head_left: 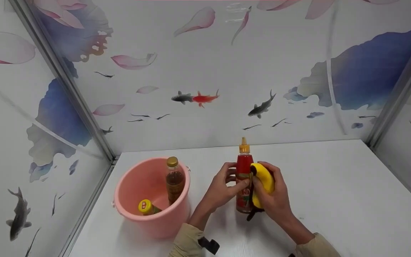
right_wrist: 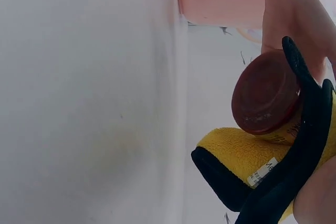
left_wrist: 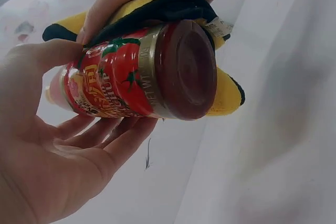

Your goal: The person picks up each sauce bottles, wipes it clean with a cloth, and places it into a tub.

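My left hand (head_left: 219,192) grips a red ketchup bottle (head_left: 244,164) with a yellow nozzle cap, thumb on the near side and fingers behind. The bottle stands upright in the head view, and its round base shows in both wrist views, held up off the table. In my right hand (head_left: 278,200) is a folded yellow cloth (head_left: 265,178) with black edging, pressed along the bottle's right side. A white tag (right_wrist: 262,171) shows on the cloth in the right wrist view. Tomato pictures cover the label (left_wrist: 121,74), which the cloth partly hides.
To the left stands a pink bucket (head_left: 155,225). A gold-capped bottle of brown liquid (head_left: 175,184) leans inside, beside a yellow-lidded container (head_left: 146,207). The white table (head_left: 341,200) meets printed wall panels (head_left: 227,121) at the back and sides.
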Motion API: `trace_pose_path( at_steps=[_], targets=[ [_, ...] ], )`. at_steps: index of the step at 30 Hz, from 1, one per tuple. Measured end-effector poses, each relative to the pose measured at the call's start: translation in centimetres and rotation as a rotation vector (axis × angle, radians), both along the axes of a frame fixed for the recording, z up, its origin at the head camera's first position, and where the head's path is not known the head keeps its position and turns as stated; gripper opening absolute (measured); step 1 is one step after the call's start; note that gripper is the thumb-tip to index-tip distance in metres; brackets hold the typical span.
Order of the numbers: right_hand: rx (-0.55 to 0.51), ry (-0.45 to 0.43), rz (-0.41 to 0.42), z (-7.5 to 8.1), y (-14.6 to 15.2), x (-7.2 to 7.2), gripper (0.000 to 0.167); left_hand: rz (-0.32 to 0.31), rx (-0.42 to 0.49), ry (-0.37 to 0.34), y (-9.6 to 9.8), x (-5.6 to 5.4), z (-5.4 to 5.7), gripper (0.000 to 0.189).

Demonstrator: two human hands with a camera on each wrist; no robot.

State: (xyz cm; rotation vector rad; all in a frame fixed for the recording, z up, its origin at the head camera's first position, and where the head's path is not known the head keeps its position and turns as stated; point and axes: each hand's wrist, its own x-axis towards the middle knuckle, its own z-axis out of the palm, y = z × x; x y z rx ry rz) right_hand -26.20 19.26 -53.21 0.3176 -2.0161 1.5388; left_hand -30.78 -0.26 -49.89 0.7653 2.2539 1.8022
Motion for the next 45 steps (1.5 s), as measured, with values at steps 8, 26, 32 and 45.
trace_pose_path(
  at_steps=[8, 26, 32, 45],
  targets=[
    [-0.017, 0.023, -0.006, 0.5, 0.6, 0.0, 0.056, -0.094, -0.041, 0.026, -0.2, 0.0, 0.0, 0.061],
    [-0.02, 0.033, 0.002, 0.6, 0.4, 0.0, 0.056, 0.056, 0.018, -0.004, 0.2, 0.0, 0.2, 0.061],
    [0.007, 0.057, 0.004, 0.1, -0.1, 0.0, 0.057, 0.113, 0.108, 0.016, 0.2, -0.2, 0.1, 0.055],
    [0.05, 0.089, 0.005, -0.7, -0.3, -0.2, 0.059, 0.119, 0.154, 0.0, -0.1, -0.3, 0.6, 0.057]
  ],
)
